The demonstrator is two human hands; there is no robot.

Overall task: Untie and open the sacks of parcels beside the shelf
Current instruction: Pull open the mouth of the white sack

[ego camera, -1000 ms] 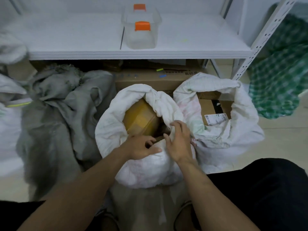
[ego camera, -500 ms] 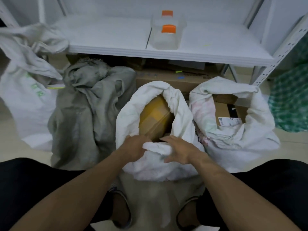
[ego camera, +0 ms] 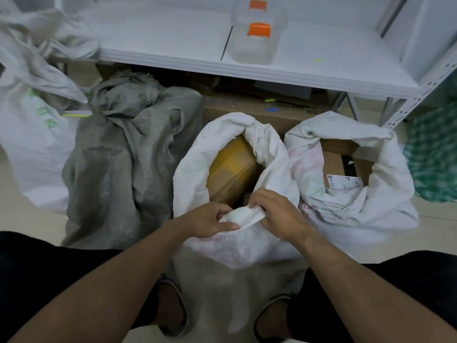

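A white sack (ego camera: 195, 169) stands open in front of me, its rim rolled down around a yellow taped parcel (ego camera: 230, 167). My left hand (ego camera: 210, 220) and my right hand (ego camera: 279, 214) both grip the near fold of its rim, fingers curled round the cloth. To the right a second white sack (ego camera: 385, 201) is open too, showing a brown carton with a label (ego camera: 343, 181). On the left a grey sack (ego camera: 118, 154) stands with its neck bunched shut. Further left is another white sack (ego camera: 32, 144) with green print.
A white metal shelf (ego camera: 197, 43) runs across the back, holding a clear box with orange clips (ego camera: 257, 35). Cardboard boxes (ego camera: 259, 112) sit under it. A green checked bag (ego camera: 435, 159) stands at the far right. My knees and sandalled feet are at the bottom.
The view has swung left, bringing the grey and far-left sacks into sight. My hands have gathered and rolled the near rim of the middle sack into a fold.
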